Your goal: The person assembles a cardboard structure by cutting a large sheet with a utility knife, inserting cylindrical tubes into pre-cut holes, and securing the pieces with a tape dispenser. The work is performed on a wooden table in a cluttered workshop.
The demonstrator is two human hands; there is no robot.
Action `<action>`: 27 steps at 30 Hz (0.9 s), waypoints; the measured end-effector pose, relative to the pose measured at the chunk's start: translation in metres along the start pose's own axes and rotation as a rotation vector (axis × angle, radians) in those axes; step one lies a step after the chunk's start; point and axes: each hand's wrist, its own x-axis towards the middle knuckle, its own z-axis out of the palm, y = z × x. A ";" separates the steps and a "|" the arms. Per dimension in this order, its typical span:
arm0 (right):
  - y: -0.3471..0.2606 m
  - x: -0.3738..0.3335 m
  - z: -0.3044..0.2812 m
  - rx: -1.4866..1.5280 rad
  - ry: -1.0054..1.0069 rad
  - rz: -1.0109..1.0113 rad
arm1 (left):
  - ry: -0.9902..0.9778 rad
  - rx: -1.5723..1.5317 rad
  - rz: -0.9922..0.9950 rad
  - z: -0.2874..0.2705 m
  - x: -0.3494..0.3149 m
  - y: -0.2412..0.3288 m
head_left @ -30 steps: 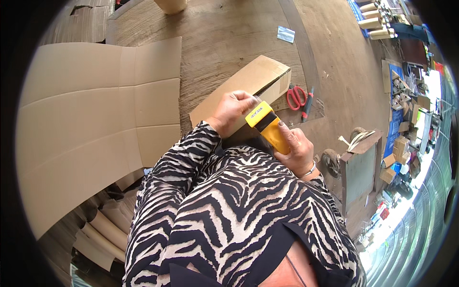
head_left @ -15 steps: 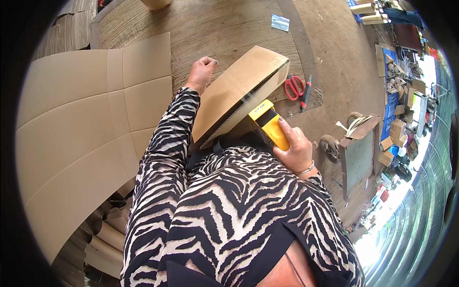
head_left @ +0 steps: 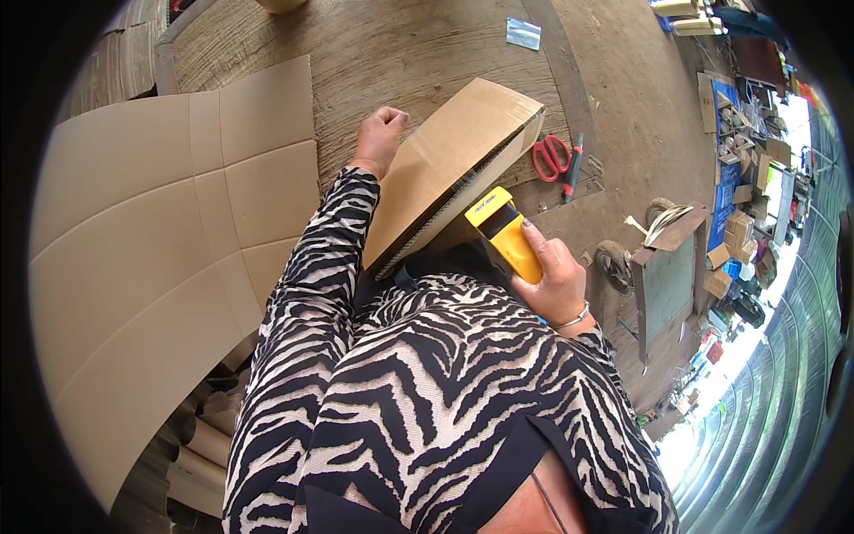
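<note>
A long, narrow cardboard box [head_left: 454,142] lies slanted on the wooden table in front of me, its near end close to my body. A dark, open-looking seam runs along its right side. My left hand [head_left: 381,138] is closed in a fist at the box's left side; whatever the fingers may hold is hidden. On the right, my right hand [head_left: 556,274] grips a yellow and black handheld tool [head_left: 514,245], with the thumb along its top. The tool's wide front end points toward the box's right side and appears apart from it.
Red-handled scissors [head_left: 551,157] and a red-and-black pen-like tool [head_left: 574,167] lie right of the box. A silvery packet [head_left: 523,34] lies farther back on the table [head_left: 391,49]. Large creased cardboard [head_left: 142,240] covers the left. A wheeled cart [head_left: 667,285] stands on the right.
The view has shifted slightly, so the table and the things on it sit a little higher. Both hands keep the same poses, and the yellow tool stays in my right hand.
</note>
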 end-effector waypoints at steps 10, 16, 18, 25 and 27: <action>0.010 0.005 0.009 -0.049 -0.055 0.025 | 0.055 0.065 -0.023 0.016 0.006 -0.022; 0.022 0.003 0.024 -0.035 -0.074 0.047 | 0.085 0.096 -0.018 0.032 0.002 -0.048; 0.023 0.003 0.024 -0.012 -0.066 0.038 | 0.112 0.161 0.010 0.035 0.000 -0.049; 0.016 0.003 0.008 0.027 0.000 -0.012 | 0.219 0.078 0.129 0.020 -0.003 -0.024; 0.010 0.004 0.004 0.019 0.002 -0.006 | 0.215 0.097 0.160 0.010 -0.006 -0.011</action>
